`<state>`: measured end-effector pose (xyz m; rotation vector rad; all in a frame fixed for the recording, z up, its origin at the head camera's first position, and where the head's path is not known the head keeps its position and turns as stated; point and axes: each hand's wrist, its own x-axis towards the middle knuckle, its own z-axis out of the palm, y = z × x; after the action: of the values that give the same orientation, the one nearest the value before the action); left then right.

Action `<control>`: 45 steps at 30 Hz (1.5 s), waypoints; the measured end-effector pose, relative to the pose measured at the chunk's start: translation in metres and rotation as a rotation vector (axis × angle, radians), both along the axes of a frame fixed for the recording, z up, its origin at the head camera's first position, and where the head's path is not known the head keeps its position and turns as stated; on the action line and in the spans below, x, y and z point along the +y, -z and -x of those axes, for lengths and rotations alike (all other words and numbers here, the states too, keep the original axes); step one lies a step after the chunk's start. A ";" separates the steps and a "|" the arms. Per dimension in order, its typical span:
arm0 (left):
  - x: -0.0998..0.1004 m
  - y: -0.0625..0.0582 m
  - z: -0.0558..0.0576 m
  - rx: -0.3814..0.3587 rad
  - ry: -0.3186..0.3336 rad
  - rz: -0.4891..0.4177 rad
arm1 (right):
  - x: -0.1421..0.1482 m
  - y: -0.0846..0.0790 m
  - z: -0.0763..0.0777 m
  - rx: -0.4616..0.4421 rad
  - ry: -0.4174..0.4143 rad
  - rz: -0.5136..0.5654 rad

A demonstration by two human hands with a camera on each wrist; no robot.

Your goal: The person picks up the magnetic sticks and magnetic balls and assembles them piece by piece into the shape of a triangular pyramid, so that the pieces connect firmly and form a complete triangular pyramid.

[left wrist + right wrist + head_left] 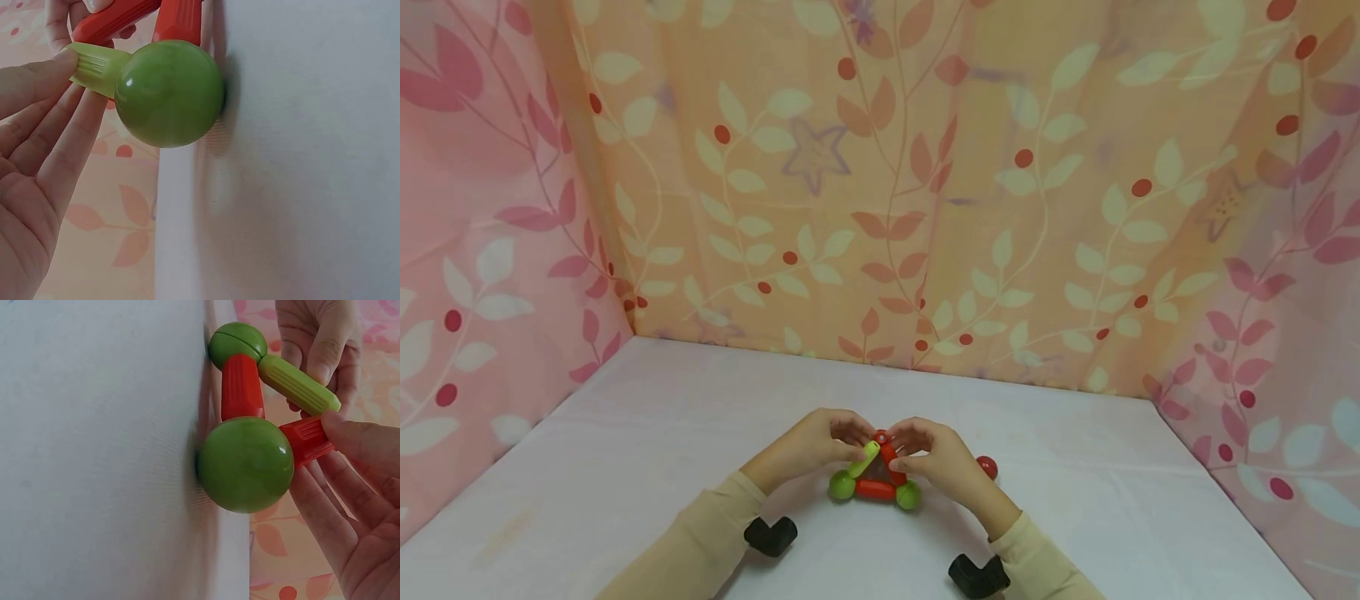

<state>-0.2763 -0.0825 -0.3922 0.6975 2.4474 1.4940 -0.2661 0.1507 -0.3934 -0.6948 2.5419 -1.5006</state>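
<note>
A triangle of toy building rods and balls stands between the two hands. My left hand (820,440) pinches its yellow-green rod (95,67) between thumb and fingers. With thumb and fingers, my right hand (942,457) grips the slanted red rod (307,440). Along the base another red rod (876,490) joins a left green ball (842,485) and a right green ball (908,496), both on the table. At the top, between the fingertips, sits a small red piece (881,437), partly hidden by the fingers.
A red ball (987,467) lies just beyond the right wrist. Two black bent pieces are near the forearms: one black piece (771,537) by the left, another black piece (979,577) by the right. Floral curtains (880,183) enclose the white table (700,392).
</note>
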 end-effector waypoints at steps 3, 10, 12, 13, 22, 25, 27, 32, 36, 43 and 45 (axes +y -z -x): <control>0.000 0.001 0.000 -0.001 -0.002 -0.003 | 0.000 0.001 0.000 0.001 -0.002 -0.002; 0.002 0.001 0.000 -0.017 -0.020 -0.019 | 0.000 0.000 0.001 0.011 -0.012 -0.007; 0.002 0.001 0.000 -0.024 -0.026 -0.021 | 0.001 0.000 0.001 0.011 -0.015 -0.009; 0.002 0.001 0.000 -0.029 -0.029 -0.022 | 0.001 0.000 0.001 0.008 -0.016 -0.009; 0.001 -0.001 -0.001 -0.016 -0.027 -0.010 | 0.003 -0.001 0.002 -0.001 -0.022 0.006; 0.001 -0.001 0.000 -0.020 -0.028 -0.011 | 0.004 0.000 0.002 -0.006 -0.027 0.016; 0.002 0.000 -0.001 -0.025 -0.025 -0.012 | 0.004 0.001 0.002 -0.014 -0.028 0.022; 0.003 -0.001 -0.003 -0.029 -0.025 0.002 | 0.005 0.003 0.002 -0.029 -0.033 0.030; 0.002 -0.001 -0.003 -0.017 -0.042 0.014 | 0.004 0.002 0.002 -0.036 -0.038 0.042; 0.001 -0.001 -0.002 -0.021 -0.046 0.006 | 0.004 0.001 0.002 -0.043 -0.041 0.042; 0.002 -0.001 -0.002 -0.020 -0.047 0.003 | 0.005 0.001 0.002 -0.041 -0.038 0.043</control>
<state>-0.2746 -0.0806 -0.3914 0.6258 2.4668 1.5056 -0.2681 0.1552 -0.3939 -0.7072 2.4595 -1.5448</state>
